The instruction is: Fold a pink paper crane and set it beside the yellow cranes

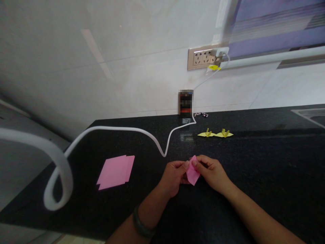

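Observation:
A small folded piece of pink paper [193, 175] is held up just above the dark counter, between my two hands. My left hand [174, 176] pinches its left side, thumb on the near face. From the other side my right hand [212, 171] grips the paper, with its thumb near the upper part. The fingers behind the paper are partly hidden. Flat sheets of pink paper [115, 172] lie in a slightly spread stack to the left. Beyond my right hand, two folded yellow paper cranes [215, 134] sit side by side on the counter.
A white cable [132, 128] runs across the black counter [152, 217] and loops at the left. A phone-like device [186, 103], pixelated, leans against the tiled wall. Small beads or a bracelet [203, 115] lie beside it. A socket panel [203, 58] holds a white plug. A sink edge [307, 117] shows at right.

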Demonstrator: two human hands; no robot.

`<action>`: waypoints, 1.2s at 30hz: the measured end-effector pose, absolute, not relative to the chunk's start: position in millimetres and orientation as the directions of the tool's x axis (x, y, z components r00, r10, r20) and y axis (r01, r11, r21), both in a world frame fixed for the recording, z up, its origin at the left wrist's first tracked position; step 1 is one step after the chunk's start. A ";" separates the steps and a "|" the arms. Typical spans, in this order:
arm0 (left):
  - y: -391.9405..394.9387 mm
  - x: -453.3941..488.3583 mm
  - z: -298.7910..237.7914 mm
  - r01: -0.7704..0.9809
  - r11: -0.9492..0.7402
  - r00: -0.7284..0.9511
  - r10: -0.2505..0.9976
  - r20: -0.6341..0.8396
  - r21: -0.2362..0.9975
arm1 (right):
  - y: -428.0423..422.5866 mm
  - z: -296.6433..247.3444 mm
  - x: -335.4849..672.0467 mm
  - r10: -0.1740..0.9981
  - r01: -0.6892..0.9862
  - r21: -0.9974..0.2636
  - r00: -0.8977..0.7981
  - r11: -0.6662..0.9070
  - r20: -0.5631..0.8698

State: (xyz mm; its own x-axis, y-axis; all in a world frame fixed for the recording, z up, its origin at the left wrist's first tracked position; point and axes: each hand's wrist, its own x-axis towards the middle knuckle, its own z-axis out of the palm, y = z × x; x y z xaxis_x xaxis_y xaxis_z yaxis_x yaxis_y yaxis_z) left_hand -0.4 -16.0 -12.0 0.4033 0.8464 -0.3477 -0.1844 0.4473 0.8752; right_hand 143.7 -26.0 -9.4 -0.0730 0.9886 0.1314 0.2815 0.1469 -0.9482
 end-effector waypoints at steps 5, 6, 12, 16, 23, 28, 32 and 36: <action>-16.3 -0.7 -14.8 -0.100 0.325 0.377 0.887 -0.266 0.941 | -26.6 -9.2 142.7 0.994 0.232 -0.967 -0.054 0.108 0.098; -16.2 -1.0 -15.4 -0.080 0.292 0.378 0.894 -0.242 0.953 | -26.8 -9.3 142.5 0.994 0.224 -0.970 -0.061 0.099 0.087; -14.6 -3.4 -18.1 0.055 0.132 0.367 0.919 -0.143 0.990 | -27.7 -10.2 141.3 0.995 0.174 -0.984 -0.099 0.046 0.029; -14.8 -3.0 -17.5 0.103 0.091 0.351 0.928 -0.122 0.990 | -28.0 -9.7 141.6 0.992 0.178 -0.983 -0.121 0.043 0.022; -16.1 -3.4 -14.3 0.179 0.049 0.350 0.930 -0.110 0.983 | -27.8 -10.9 141.9 0.992 0.215 -0.975 -0.127 0.049 0.022; -16.1 -2.8 -13.6 0.190 0.046 0.358 0.927 -0.113 0.981 | -28.0 -8.1 141.1 0.993 0.243 -0.968 -0.113 0.068 0.042; -16.3 -1.9 -13.3 0.191 0.063 0.364 0.922 -0.130 0.980 | -27.5 -6.8 141.3 0.992 0.242 -0.968 -0.113 0.073 0.047; -16.8 -1.7 -11.6 0.219 0.045 0.366 0.922 -0.124 0.975 | -27.7 -9.5 142.5 0.994 0.243 -0.969 -0.104 0.043 0.018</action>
